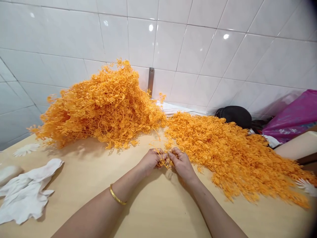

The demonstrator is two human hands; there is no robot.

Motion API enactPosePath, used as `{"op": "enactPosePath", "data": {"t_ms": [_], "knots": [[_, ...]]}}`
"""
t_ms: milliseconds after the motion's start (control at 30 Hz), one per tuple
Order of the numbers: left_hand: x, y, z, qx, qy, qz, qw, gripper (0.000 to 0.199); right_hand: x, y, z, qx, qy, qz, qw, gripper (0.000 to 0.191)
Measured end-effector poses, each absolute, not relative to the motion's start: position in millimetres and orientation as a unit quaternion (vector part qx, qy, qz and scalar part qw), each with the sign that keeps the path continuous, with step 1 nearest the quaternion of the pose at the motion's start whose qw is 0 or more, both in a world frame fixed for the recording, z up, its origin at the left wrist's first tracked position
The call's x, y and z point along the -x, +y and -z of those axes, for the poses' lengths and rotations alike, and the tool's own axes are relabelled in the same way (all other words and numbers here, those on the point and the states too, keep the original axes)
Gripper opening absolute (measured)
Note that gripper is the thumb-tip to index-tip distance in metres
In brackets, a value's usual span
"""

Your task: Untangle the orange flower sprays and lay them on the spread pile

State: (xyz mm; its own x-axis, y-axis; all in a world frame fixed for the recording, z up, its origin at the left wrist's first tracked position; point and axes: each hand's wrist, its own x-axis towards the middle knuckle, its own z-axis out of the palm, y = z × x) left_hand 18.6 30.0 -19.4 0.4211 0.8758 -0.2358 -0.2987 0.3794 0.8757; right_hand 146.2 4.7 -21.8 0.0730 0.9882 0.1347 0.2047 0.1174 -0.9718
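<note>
One orange sprig (162,161) sits pinched in the fingers of my left hand (155,158); my right hand (182,162), just beside it, is closed on the sprig too; both are over the pale table (153,211), near where a tall orange heap (99,109) meets a flatter orange heap (230,148).

Both forearms (99,206) angled inward, fingers (174,158) pinched close together.

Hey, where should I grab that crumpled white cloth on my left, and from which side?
Probably pinch the narrow far-right end of the white cloth, bringing your left hand in from the right: that end juts out, and its shadow suggests an edge raised off the tabletop.
</note>
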Motion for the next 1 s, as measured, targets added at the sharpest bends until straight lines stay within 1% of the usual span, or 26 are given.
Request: {"op": "enactPosePath", "data": {"t_ms": [167, 233, 300, 400, 467, 533, 633, 833, 933, 1000], "knots": [[-15, 33, 22, -0.303, 0.264, -0.382, 0.832, 0.011, -130, 6, 15, 0.431, -0.409, -0.571, 0.566, 0.02], [-12, 33, 21, -0.263, 0.221, -0.389, 0.855, 0.009, -134, 8, 9, 0.402, -0.328, -0.618, 0.59, 0.019], [-8, 33, 19, -0.239, 0.175, -0.393, 0.87, 0.01, -146, 11, 4, 0.399, -0.261, -0.622, 0.621, 0.021], [-5, 34, 16, -0.223, 0.155, -0.406, 0.873, 0.01, -169, 15, 2, 0.418, -0.225, -0.598, 0.646, 0.021], [-6, 36, 15, -0.218, 0.194, -0.435, 0.852, 0.01, -177, 16, 4, 0.438, -0.222, -0.6, 0.632, 0.016], [-8, 37, 15, -0.221, 0.241, -0.457, 0.827, 0.009, -177, 15, 8, 0.461, -0.236, -0.612, 0.598, 0.012], [-9, 39, 16, -0.235, 0.281, -0.459, 0.809, 0.007, -171, 11, 11, 0.474, -0.276, -0.63, 0.549, 0.011], [-11, 38, 18, -0.263, 0.306, -0.468, 0.787, 0.005, -165, 4, 9, 0.426, -0.333, -0.683, 0.49, 0.023], [-12, 35, 20, -0.304, 0.297, -0.462, 0.779, 0.008, -161, 3, 11, 0.42, -0.363, -0.685, 0.472, 0.031], [-13, 33, 21, -0.349, 0.277, -0.449, 0.775, 0.009, -157, 3, 13, 0.428, -0.378, -0.674, 0.469, 0.032]]}}
